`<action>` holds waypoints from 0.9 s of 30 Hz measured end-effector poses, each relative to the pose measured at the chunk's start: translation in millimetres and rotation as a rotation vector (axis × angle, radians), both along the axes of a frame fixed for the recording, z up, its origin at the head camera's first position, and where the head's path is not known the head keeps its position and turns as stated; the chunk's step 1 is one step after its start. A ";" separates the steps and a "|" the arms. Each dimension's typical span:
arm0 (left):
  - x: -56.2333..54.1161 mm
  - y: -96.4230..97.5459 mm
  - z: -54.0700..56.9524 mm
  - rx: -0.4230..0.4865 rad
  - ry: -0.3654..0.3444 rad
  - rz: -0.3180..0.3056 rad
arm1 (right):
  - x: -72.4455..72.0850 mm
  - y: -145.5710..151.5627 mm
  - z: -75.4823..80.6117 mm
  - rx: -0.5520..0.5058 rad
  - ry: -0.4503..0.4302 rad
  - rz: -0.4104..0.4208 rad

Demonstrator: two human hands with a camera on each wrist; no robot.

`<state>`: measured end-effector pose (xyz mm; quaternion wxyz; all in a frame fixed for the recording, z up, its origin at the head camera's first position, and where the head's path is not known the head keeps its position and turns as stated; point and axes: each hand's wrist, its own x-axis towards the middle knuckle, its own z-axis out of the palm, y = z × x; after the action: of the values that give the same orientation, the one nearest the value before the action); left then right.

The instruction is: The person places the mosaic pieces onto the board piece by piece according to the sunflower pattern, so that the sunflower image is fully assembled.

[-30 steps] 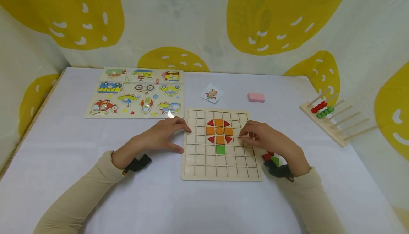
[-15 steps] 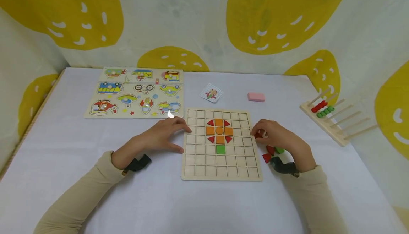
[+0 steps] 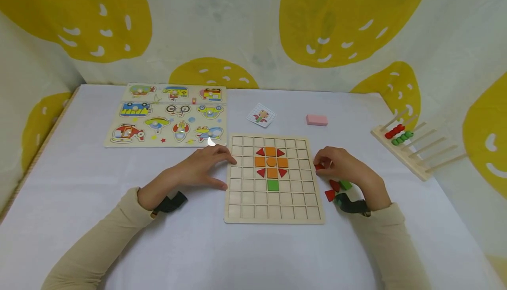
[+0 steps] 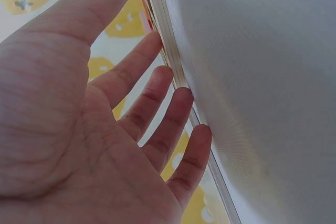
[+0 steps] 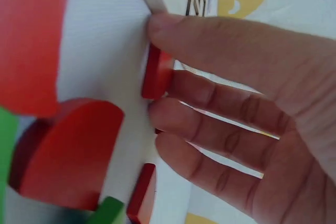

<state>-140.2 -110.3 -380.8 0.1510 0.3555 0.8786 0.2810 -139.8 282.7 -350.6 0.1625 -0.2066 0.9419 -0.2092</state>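
A square wooden grid board [image 3: 248, 211] lies on the table, bearing orange squares, an orange disc [image 3: 271, 162], several red triangles and a green square [image 3: 273, 185]. My left hand [image 3: 202, 167] rests at its left edge, thumb and fingers spread; the left wrist view shows the fingertips against the edge. Off the right edge, my right hand [image 3: 340, 165] pinches a red block [image 5: 159, 72] between thumb and curled fingers, low at the tabletop. Its full shape is partly hidden. Below that hand lie a rounded red block [image 5: 73, 153], another red piece [image 3: 330, 195] and a green piece [image 3: 346, 185].
Behind the board lie a small pattern card [image 3: 261, 115] and a pink block [image 3: 317, 120]. A vehicle peg puzzle [image 3: 158, 139] lies at the back left. At the right stands a wooden peg rack [image 3: 408, 158] with red and green beads.
My right hand has moved right, from over the board to beside its right edge, where a red block now shows at its fingers. My left hand has stayed in place.
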 end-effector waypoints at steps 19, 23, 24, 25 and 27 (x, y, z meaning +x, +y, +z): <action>-0.1 0.6 -0.5 -0.008 -0.006 0.007 | 4.7 -0.3 6.8 -0.002 -0.040 0.013; 0.5 -0.1 -0.1 0.001 -0.008 0.008 | 7.4 -6.7 9.3 -0.021 -0.030 0.069; 0.6 -0.2 0.0 0.003 -0.014 0.010 | 8.2 -9.3 9.8 -0.027 -0.038 0.079; 0.7 -0.3 0.3 0.004 -0.019 0.012 | 9.0 -12.0 10.3 -0.034 -0.045 0.092; 0.9 -0.6 0.7 0.005 -0.019 0.010 | 11.1 -17.5 11.2 -0.042 -0.060 0.109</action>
<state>-139.3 -110.8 -380.1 0.1568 0.3489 0.8782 0.2873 -128.7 265.2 -339.4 0.1976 -0.2543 0.9194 -0.2258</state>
